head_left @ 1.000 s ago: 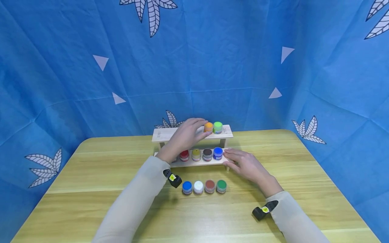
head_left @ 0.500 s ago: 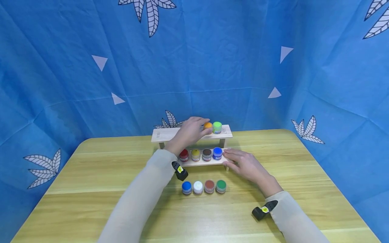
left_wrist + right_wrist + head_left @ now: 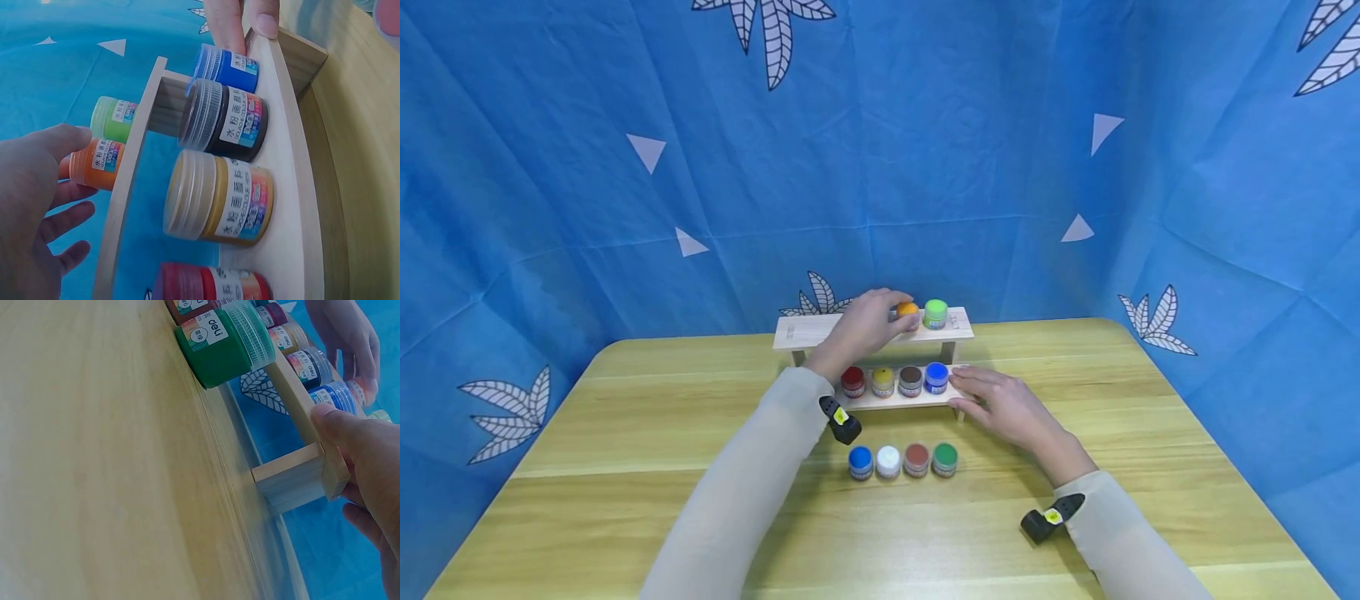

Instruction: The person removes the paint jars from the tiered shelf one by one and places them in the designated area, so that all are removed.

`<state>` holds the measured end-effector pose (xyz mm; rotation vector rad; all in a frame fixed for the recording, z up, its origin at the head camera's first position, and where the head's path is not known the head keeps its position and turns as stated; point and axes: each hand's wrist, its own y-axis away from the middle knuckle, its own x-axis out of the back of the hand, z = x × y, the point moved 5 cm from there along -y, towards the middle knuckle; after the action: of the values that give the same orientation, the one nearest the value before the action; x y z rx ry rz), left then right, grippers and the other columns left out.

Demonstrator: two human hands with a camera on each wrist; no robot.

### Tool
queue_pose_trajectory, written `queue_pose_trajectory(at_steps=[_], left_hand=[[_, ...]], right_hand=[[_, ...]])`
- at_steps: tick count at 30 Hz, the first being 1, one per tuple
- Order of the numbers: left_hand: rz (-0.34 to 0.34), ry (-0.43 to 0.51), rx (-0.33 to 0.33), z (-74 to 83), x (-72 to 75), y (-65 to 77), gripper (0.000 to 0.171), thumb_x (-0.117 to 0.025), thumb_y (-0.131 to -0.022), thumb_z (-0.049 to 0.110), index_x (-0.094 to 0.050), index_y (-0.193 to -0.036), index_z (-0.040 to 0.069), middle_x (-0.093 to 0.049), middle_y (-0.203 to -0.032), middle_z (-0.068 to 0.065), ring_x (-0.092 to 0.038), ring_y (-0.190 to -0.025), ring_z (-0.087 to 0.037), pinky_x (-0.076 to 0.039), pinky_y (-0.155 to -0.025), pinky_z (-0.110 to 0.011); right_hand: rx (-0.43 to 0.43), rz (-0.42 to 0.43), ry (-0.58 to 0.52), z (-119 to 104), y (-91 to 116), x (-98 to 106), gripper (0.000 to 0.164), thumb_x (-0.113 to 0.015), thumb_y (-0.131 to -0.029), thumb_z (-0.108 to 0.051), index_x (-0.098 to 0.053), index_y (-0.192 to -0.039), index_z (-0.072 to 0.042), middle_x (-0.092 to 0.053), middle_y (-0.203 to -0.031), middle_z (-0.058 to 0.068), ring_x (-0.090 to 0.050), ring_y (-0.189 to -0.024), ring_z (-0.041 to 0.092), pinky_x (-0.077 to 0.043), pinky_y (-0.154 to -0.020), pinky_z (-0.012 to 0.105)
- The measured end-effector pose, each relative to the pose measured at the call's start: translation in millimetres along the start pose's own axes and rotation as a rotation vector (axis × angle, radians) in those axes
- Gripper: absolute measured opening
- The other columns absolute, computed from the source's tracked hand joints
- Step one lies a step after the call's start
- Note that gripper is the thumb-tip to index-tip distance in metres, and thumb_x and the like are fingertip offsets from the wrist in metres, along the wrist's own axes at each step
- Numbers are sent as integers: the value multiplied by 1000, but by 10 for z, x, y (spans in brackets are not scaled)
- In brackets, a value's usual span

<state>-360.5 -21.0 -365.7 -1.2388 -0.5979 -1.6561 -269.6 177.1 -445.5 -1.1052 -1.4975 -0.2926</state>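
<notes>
My left hand [image 3: 867, 327] pinches an orange paint jar [image 3: 99, 164] between thumb and fingers on the upper step of a wooden two-step rack [image 3: 808, 331]. A light green jar [image 3: 936, 314] stands just right of it, a small gap between them. My right hand [image 3: 1006, 406] grips the right end of the lower step, its thumb on the front edge in the right wrist view. Next to that hand on the lower step is a blue jar [image 3: 936, 378]. Dark brown [image 3: 910, 381], ochre [image 3: 883, 382] and red [image 3: 852, 382] jars continue the row leftward; my left forearm covers the step's left end.
On the wooden table [image 3: 587, 450], in front of the rack, a row holds a blue jar [image 3: 861, 462], a white jar [image 3: 888, 462], a reddish-brown jar [image 3: 916, 460] and a dark green jar [image 3: 945, 459]. A blue patterned cloth [image 3: 925, 167] hangs behind and beside the table.
My left thumb has come round the front of the orange jar, and the jar has shifted slightly left, away from the light green one. The right hand stays on the rack's end.
</notes>
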Motion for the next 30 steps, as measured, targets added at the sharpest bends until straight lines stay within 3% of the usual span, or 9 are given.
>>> queue_pose_trajectory(at_steps=[9,20,30], left_hand=[[21,107,29,-76,136,154,48,-59,-96,45,-59,-136,18,-58,-133,0,-50,-126,-22,-43,-104,-39],[54,118,35,-181,320,397,50,-60,-95,48,-60,-135,19,-59,-133,-1,-50,-127,-23,-43,-104,-44],[60,114,-6,-196,427,666,50,-60,-94,49,-61,-134,18,-59,-133,-3,-49,-128,-25,-41,-105,-48]], right_hand=[[5,10,6,9,-15,2,44,-67,-93,-38,-66,-128,-12,-62,-131,5,-58,-120,25,-46,-100,45],[-4,9,9,12,-19,-13,44,-67,-93,-38,-65,-129,-12,-62,-131,5,-58,-121,25,-46,-101,45],[-39,-27,10,12,-18,-31,45,-65,-94,-40,-64,-131,-14,-60,-134,4,-56,-123,24,-44,-102,45]])
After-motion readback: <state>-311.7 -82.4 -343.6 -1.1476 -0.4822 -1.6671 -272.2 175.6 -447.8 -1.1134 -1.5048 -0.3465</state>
